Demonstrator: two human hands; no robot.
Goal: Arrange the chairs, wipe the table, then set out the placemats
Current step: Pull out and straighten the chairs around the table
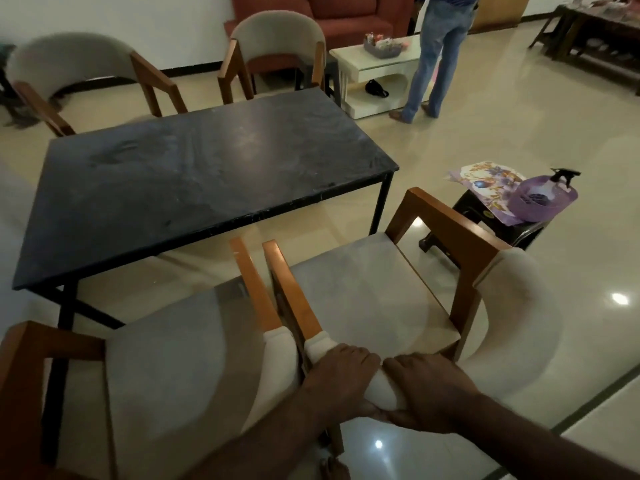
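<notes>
At near side of table, right-hand chair stands angled, seat short of tabletop, armrest almost touching neighbouring chair; left hand and right hand side by side, both curled round padded backrest, thumbs beneath; judged: wooden frame stiff, fairly heavy; padding soft, yields under grip; glossy floor should let legs slide; wider hold on backrest steers better; placemats on stool, well apart.

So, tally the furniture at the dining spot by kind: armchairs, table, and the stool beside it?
Armchairs: 4: far-left chair, far-right chair, near-left chair, near-right chair
Black table: 1
Black stool: 1
Total: 6
</notes>
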